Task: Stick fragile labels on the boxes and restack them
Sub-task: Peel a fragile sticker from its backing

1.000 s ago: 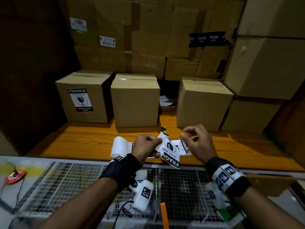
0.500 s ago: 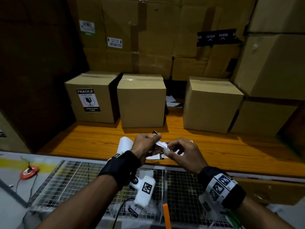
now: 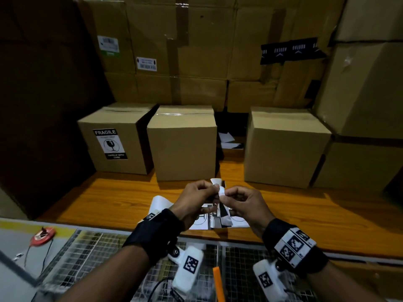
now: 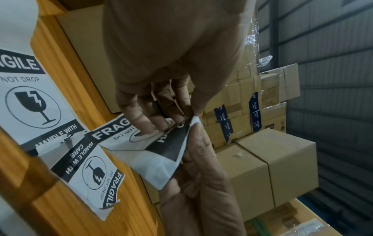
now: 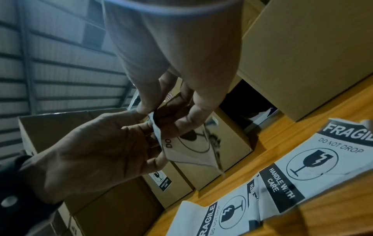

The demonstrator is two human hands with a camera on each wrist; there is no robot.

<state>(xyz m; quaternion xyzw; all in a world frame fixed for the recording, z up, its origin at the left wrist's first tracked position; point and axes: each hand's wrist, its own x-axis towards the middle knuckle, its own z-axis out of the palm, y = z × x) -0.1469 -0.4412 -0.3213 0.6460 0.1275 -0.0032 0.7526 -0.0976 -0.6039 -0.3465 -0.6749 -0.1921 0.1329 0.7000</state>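
Head: three boxes [image 3: 182, 144] (one labelled).

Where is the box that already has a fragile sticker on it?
In the head view, the brown cardboard box with the black-and-white fragile label stands at the far left of the wooden shelf, right beside a plain cardboard box.

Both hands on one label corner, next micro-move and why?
Probably keep peeling: pull the label away from its backing. Left hand and right hand both pinch the same corner, which looks only just split in the left wrist view, so it isn't ready to stick. The middle box straight ahead shows no label on its front; the left box already has one.
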